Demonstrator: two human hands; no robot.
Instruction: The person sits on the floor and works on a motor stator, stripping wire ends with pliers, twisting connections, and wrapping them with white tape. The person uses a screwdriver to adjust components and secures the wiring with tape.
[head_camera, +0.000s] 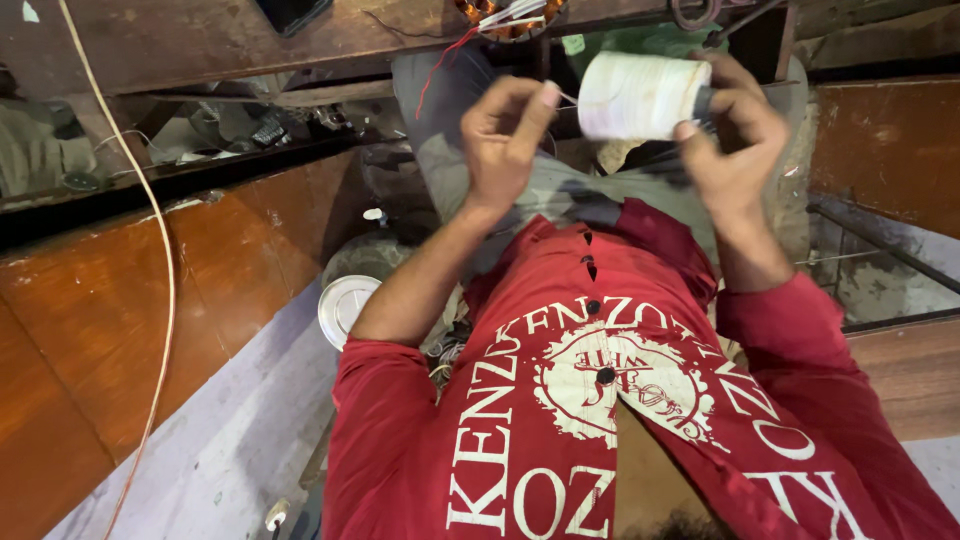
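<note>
My right hand (735, 135) grips a fat spool of white thread (640, 95), held sideways above my lap. A thin strand leaves the spool's left end. My left hand (505, 135) pinches that strand between thumb and fingers, just left of the spool. Both hands hover over my grey trousers (560, 190). I wear a red shirt (600, 400) with white print. At the top edge sits a round part with copper windings (505, 15), with a red wire (440, 60) trailing from it.
A brown wooden bench (150, 40) runs across the top. A white cord (160, 250) hangs down the left over brown wooden boards (120, 330). A round white lid (345, 305) lies by my left elbow. More wooden panels (890, 150) stand at right.
</note>
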